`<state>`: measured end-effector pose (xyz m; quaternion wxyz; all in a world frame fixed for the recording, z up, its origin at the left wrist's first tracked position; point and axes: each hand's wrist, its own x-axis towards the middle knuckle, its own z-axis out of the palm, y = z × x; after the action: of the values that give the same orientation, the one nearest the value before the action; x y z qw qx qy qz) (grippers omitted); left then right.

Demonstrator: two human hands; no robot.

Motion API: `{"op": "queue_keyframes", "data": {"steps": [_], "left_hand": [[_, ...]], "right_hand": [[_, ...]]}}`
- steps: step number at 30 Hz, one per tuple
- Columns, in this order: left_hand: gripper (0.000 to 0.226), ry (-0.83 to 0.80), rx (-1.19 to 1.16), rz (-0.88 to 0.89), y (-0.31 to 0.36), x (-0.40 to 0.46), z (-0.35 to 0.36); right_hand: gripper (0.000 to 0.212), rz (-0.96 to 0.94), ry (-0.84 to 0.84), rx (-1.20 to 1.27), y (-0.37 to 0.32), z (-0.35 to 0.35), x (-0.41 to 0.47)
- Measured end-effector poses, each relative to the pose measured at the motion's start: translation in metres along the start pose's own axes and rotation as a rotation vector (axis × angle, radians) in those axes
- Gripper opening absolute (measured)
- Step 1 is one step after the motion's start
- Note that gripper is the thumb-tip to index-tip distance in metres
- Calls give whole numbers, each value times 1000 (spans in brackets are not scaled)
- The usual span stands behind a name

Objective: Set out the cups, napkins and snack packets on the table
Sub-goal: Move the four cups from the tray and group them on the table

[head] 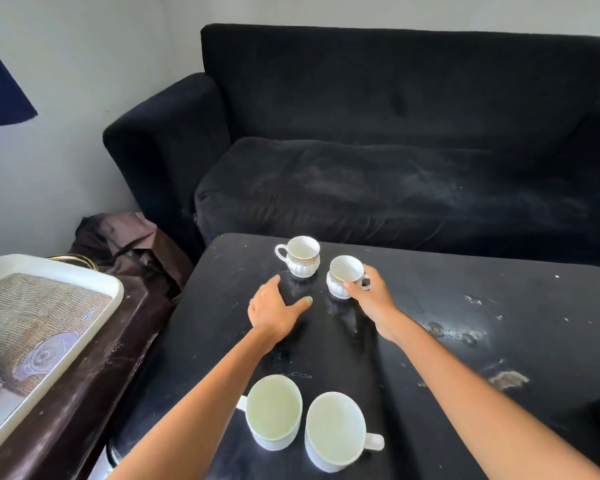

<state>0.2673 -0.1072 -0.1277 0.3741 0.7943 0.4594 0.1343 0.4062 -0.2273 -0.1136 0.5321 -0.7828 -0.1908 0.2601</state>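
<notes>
- The table (430, 341) is black, with pale scuffs and chipped spots on its right side.
- The 2 far cups (303, 256) are white, each with a gold patterned band below the rim and a ribbed lower half.
- The 2 near cups (273, 412) are plain white, with a faint pale-green tint inside.
- The left hand (271, 311) has a green-painted thumbnail.
- The sofa (378, 150) is black all over.
- The tray (25, 337) is white-rimmed, with a brown woven-texture print and grey rings inside.
- The side stand (84, 386) under the tray is dark brown.
- The bag (125, 240) on the floor is dark brown.
- The wall (66, 64) is pale grey-white.
</notes>
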Motion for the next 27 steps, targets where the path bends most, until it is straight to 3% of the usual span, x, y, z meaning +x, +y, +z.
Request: {"op": "queue_keyframes", "data": {"steps": [6,13,23,27], "left_hand": [[98,-43,56,16,-11,41,-4],[87,-146,-62,0,2,77,-8],[117,-247,4,-26,2,88,-10],[115,-283,11,-18,1,89,-12]], "right_hand": [[48,-31,-18,62,4,1,20],[41,-125,-71,126,6,-1,34],[47,-109,42,84,14,-4,43],[43,-116,32,83,12,-4,43]]}}
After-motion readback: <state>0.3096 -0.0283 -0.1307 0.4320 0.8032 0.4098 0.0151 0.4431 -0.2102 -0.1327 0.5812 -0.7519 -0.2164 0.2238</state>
